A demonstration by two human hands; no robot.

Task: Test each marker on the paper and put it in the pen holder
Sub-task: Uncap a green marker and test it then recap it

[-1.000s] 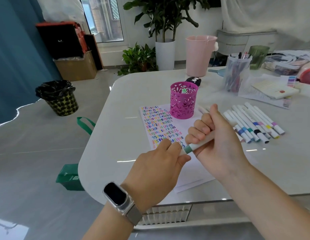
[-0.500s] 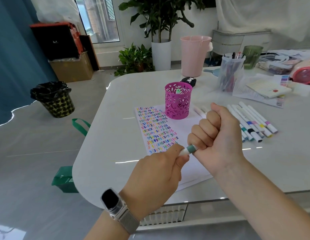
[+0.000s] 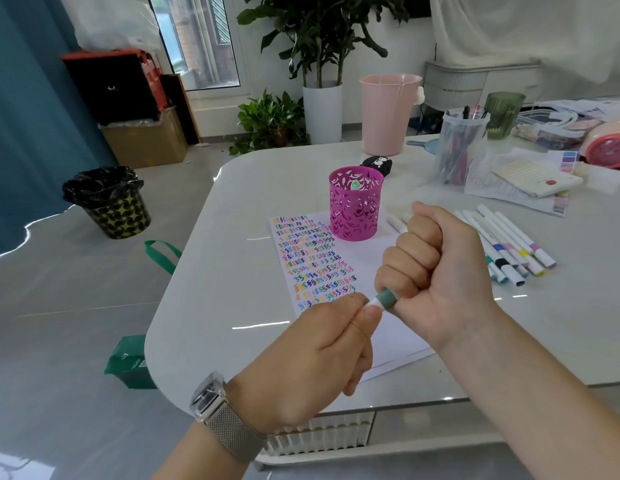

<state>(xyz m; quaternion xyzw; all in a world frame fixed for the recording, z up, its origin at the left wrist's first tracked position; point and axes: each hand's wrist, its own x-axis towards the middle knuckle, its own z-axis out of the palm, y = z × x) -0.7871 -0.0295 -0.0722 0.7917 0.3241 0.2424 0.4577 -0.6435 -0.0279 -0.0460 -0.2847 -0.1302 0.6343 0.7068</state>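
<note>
Both fists grip marker [image 3: 384, 299] between them.

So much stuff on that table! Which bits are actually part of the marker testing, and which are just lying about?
Part of the job:
green-banded marker gripped by right hand and left hand
scribbled paper
magenta pen holder
row of markers

Lying about:
pink bucket
clear pen tub
green glass
notepad
</note>
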